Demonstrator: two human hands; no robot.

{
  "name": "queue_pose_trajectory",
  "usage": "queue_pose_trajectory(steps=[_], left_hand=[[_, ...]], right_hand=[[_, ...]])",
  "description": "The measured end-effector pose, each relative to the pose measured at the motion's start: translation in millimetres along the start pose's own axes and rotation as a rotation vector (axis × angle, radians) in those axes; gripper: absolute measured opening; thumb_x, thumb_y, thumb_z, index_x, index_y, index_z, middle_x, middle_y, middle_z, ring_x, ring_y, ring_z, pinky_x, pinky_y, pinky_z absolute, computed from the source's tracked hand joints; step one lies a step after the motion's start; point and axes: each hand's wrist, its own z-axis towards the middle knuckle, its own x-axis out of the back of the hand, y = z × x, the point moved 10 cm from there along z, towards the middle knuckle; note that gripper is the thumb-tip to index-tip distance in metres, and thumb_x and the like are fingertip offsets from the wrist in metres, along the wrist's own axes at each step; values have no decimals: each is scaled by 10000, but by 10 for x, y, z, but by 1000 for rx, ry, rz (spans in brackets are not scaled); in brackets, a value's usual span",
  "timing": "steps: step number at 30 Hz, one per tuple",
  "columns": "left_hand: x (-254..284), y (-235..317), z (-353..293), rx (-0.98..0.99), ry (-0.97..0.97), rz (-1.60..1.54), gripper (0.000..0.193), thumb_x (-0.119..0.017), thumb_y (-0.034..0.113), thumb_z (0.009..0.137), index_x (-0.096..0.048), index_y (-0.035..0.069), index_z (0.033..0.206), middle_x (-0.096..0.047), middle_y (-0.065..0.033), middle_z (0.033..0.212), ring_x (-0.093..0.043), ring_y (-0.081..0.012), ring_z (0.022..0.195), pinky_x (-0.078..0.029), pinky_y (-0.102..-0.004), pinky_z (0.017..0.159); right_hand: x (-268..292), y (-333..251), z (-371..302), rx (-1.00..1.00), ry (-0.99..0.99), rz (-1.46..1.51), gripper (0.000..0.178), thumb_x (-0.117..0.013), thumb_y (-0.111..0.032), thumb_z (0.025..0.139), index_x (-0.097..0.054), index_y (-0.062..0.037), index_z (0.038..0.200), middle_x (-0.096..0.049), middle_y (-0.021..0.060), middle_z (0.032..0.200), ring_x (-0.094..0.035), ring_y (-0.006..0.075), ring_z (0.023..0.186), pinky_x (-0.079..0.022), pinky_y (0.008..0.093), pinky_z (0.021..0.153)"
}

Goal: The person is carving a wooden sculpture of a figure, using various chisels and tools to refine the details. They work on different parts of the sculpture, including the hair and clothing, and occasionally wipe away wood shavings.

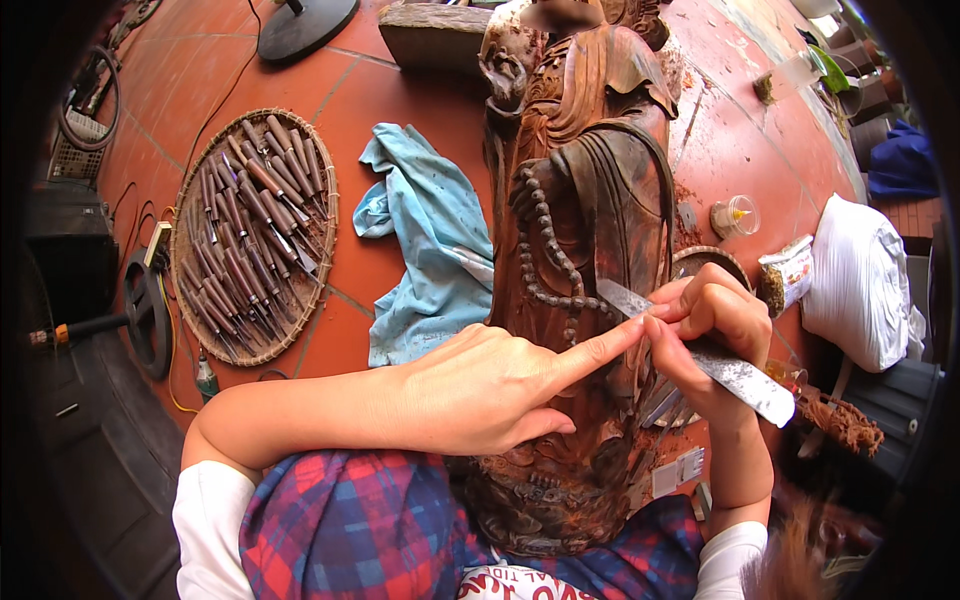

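My right hand (pixel 715 315) pinches a flat, speckled grey metal blade (pixel 745 385) that slants across the front of a carved wooden statue (pixel 560 230). Its upper end lies close to the carved string of beads (pixel 546 235). From the left, my left hand (pixel 500 385) reaches over the statue. Its index finger is stretched out, with the tip at the blade beside my right fingers. The left thumb is apart, the other fingers are bent, and nothing shows in that hand. Reddish-brown and dark, the statue has draped robes; its base rests between my plaid-covered legs.
A round woven tray (pixel 330 150) of wooden-handled carving tools lies left on the tiled floor. Beside the statue is a crumpled blue cloth (pixel 425 250). At right are a small jar (pixel 735 216), a plastic bag (pixel 787 272) and a white sack (pixel 862 285). A black stand base (pixel 305 30) stands behind.
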Motion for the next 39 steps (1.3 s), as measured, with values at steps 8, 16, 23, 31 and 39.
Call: queue_pose_trajectory(steps=[8,16,23,31,39], left_hand=[[21,-17,1,0,46,4,932,-721,259,852,-139,134,1569,-651,-142,742,-628,-322,569,-471,-412,504],[20,-64,-6,29,0,-20,896,-683,221,855,-134,80,1550,-655,-182,736,-650,-377,656,-512,-455,556],[29,-99,19,63,12,17,914,-713,256,860,-144,176,1571,-659,-171,806,-618,-334,574,-460,-433,513],[86,-64,55,36,18,45,923,-718,257,854,-145,155,1570,-662,-136,820,-643,-327,615,-487,-406,539],[180,-52,75,-25,135,88,911,-728,234,841,-179,173,1566,-670,-133,795,-654,-327,628,-507,-412,562]], right_hand=[[-4,-6,25,2,-51,27,282,-725,76,726,-469,-9,643,-571,82,689,-641,180,666,-506,276,618],[-22,17,55,-20,-69,17,292,-728,69,738,-461,-3,643,-544,76,681,-627,169,659,-491,268,612],[35,90,22,-7,38,77,284,-714,75,753,-463,-3,645,-526,58,687,-616,149,650,-478,258,605],[76,145,31,-39,104,116,289,-714,82,752,-454,-5,657,-499,50,668,-602,144,638,-488,249,628],[76,211,50,-119,127,197,298,-699,83,779,-450,-11,644,-483,30,693,-583,116,657,-475,251,630]])
